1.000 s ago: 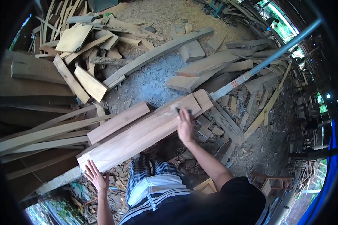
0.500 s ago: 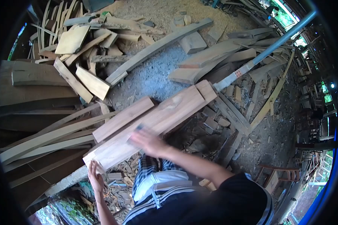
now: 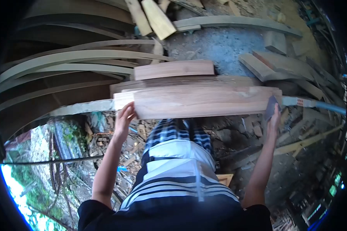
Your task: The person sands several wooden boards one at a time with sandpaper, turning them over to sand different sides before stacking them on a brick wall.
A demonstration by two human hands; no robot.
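— Centre frame? Pale wooden plank (image 3: 204, 102), lying level atop stacked boards (image 3: 173, 70), above the checked trousers (image 3: 177, 133).

— Left hand (image 3: 125, 117)? At the plank's left end, fingers curled around its edge.

— Right hand (image 3: 274, 115)? At the plank's right end, fingers clenched around a dark sanding block (image 3: 271, 108), pressed to the corner. Blue pipe (image 3: 320, 104) just beyond.

One camera only, worn on the person's head, looks steeply down over the chest and legs through a fisheye lens that bends the edges into a dark ring. It faces the plank (image 3: 204, 101) lying crosswise close below, with the left hand (image 3: 125, 115) at one end and the right hand (image 3: 273, 115) at the other. Scrap wood (image 3: 266, 65) on the ground fills the upper part.
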